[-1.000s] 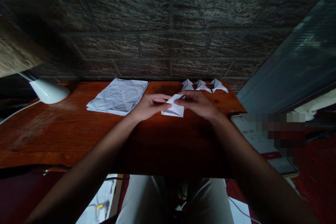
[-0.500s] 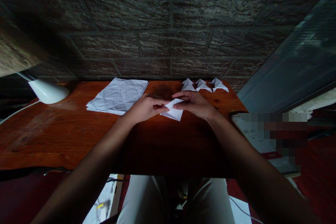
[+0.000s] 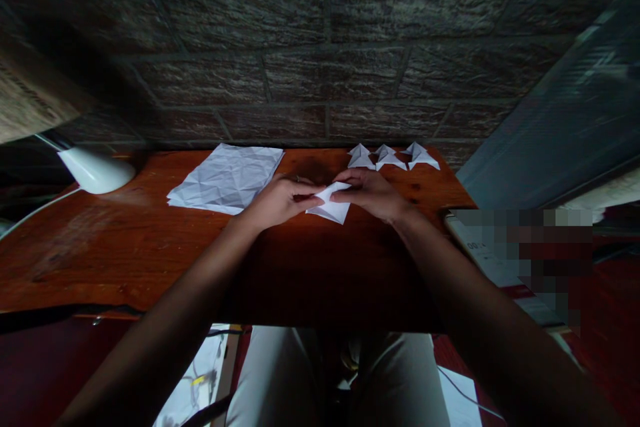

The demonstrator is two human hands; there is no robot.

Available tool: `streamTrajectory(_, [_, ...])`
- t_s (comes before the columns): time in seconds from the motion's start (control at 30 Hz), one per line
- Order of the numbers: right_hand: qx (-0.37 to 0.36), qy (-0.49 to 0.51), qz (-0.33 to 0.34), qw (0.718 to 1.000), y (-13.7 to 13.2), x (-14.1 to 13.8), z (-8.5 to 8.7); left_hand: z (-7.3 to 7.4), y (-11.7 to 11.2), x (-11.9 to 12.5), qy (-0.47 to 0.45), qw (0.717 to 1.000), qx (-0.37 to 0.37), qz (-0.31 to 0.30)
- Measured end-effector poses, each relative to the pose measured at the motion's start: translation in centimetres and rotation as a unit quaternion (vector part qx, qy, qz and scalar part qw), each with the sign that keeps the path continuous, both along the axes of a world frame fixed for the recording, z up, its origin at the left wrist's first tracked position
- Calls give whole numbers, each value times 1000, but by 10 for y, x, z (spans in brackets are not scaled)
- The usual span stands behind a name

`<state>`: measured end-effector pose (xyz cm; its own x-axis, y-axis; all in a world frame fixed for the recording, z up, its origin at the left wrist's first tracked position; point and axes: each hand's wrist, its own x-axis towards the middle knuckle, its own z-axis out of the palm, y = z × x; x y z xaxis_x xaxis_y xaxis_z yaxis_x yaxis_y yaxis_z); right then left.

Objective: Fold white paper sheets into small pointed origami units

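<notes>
Between my hands is a small folded piece of white paper (image 3: 330,209), held just above the wooden table. My left hand (image 3: 287,200) pinches its left edge between thumb and fingers. With the thumb on top and the fingers behind, my right hand (image 3: 371,195) grips its upper right part. The fingertips behind the paper are partly hidden. A stack of creased white sheets (image 3: 227,177) lies to the left of my left hand. Beyond my right hand, three folded paper pieces (image 3: 390,159) with pointed tips stand in a row near the wall.
A white lamp base (image 3: 97,170) with a cord stands at the table's left end. The wooden table (image 3: 125,247) meets a brick wall (image 3: 280,67) at the back. On the right are a grey panel (image 3: 540,107) and a partly blurred device (image 3: 483,247).
My right fingers have drawn in closer against the paper; its upper edge now sits slightly differently. Both hands keep hold of it. The view has shifted a little.
</notes>
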<state>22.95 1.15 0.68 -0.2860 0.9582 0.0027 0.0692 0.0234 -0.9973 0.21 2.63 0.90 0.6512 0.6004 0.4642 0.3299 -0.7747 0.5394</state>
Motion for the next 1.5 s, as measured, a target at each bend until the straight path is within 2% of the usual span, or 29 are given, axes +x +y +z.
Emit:
streamTrajectory(0.17, [-23, 19, 51, 998, -1, 9, 6, -3, 0, 0, -5, 1000, 17, 21])
streamTrajectory(0.33, [-2, -27, 115, 993, 1, 10, 8, -3, 0, 2, -22, 1000, 9, 0])
streamTrajectory(0.63, [3, -26, 63, 998, 0, 4, 3, -3, 3, -1, -18, 1000, -13, -12])
streamTrajectory(0.87, [-5, -16, 51, 999, 0, 5, 3, -4, 3, 4, -41, 999, -20, -21])
streamTrajectory(1.0, [13, 4, 60, 998, -2, 4, 8, 0, 1, 5, -94, 990, -100, -14])
streamTrajectory(1.2, [7, 4, 48, 999, -4, 4, 9, -1, 1, 12, -156, 950, -269, 33])
streamTrajectory(1.37, [-16, 1, 49, 999, -7, 6, 14, -4, 1, 15, -191, 918, -342, 58])
streamTrajectory(1.5, [-35, 12, 43, 998, -8, 8, 16, -5, 1, 14, -180, 909, -368, 70])
